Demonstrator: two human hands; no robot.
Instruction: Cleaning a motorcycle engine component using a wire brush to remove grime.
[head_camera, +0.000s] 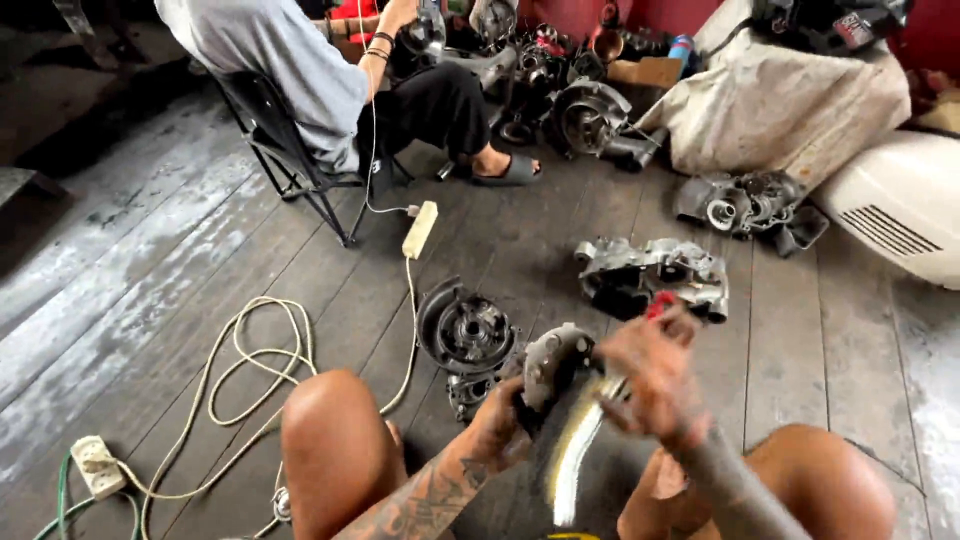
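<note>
Head view: the person is sitting on the plank floor (180, 260) with knees apart, working a grey metal engine part (555, 362) held between them, raised off the floor, probably so it sits close to the eyes and braced against the lap. Left hand (500, 415) is gripping the part from below and behind, fingers wrapped round its dark lower edge, acting as the clamp. Right hand (650, 375) is closed around a red-handled tool (660, 303), blurred by motion, so I cannot tell the tool's type or exactly where it is touching the part. A round dark housing (465, 330) is lying just ahead of the knees, within reach, and a grey crankcase half (655, 278) is sitting further out to the right. A cream extension cord (255, 365) is looping across the boards to a power strip (420, 229) near another person seated on a folding chair (280, 150). A plain brown cardboard box (648, 71) is standing at the back among more engine parts; no label legible.
</note>
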